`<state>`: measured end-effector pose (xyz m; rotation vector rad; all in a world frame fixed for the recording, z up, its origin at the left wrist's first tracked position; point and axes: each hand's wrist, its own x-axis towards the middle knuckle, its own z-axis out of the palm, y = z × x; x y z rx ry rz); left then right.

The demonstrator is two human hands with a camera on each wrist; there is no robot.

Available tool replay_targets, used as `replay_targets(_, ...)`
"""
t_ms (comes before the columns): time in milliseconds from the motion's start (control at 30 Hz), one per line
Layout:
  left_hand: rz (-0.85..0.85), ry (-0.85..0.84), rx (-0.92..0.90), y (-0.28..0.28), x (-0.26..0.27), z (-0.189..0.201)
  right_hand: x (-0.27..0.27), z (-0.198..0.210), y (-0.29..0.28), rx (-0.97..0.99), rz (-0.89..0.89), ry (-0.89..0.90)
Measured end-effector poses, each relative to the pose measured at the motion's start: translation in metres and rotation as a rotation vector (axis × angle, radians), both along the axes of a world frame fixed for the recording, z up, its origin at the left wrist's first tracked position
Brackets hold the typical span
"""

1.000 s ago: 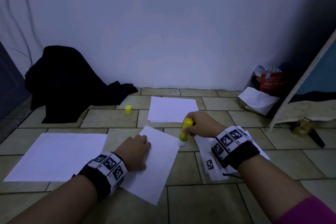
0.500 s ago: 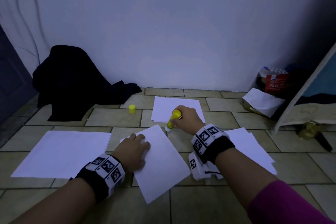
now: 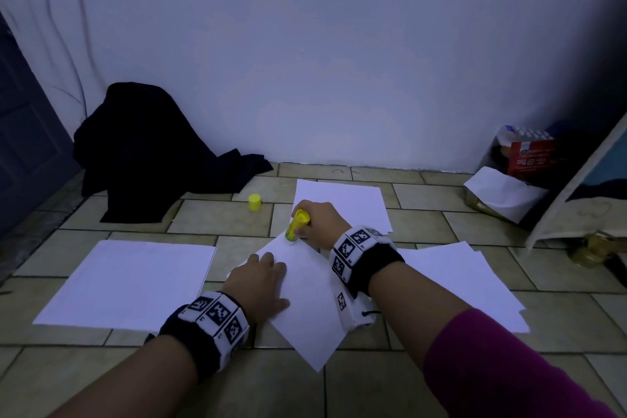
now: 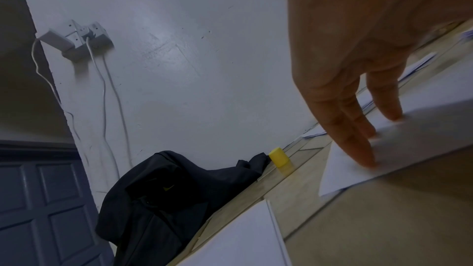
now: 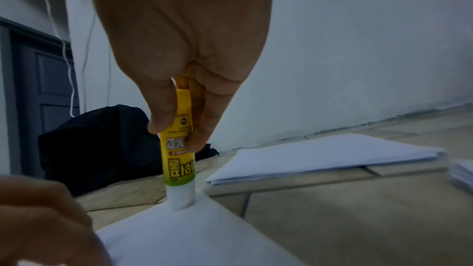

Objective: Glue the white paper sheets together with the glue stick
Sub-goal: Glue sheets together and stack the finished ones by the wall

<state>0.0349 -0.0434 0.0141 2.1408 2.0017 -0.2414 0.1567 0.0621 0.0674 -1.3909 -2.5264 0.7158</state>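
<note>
Two hands: right (image 3: 319, 220) grips one glue stick (image 3: 297, 225); left (image 3: 259, 285) presses one sheet (image 3: 305, 309).

A plain white wall (image 3: 339, 61) meets a floor (image 3: 390, 383) of beige rectangular tiles with dark grout. A dark panelled door (image 3: 23, 153) stands at the left. A wall socket (image 4: 84, 37) holds plugs, with white cables (image 4: 107, 98) hanging down. The light is dim and bluish.
</note>
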Motion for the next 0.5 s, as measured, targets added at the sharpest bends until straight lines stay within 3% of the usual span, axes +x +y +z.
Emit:
replay_targets(167,-0.018,0.001,-0.031,0.006,-0.009,0.0,0.024,0.015,-0.013,0.018,0.122,-0.162)
replay_targets(400,0.105,-0.188,-0.037,0.016,-0.026,0.002,0.08,0.014,-0.027,-0.007,0.155,-0.215)
replay_targets(500,0.107,-0.176,-0.066,0.018,-0.03,0.004,0.097,0.014,-0.03,-0.038,0.154,-0.231)
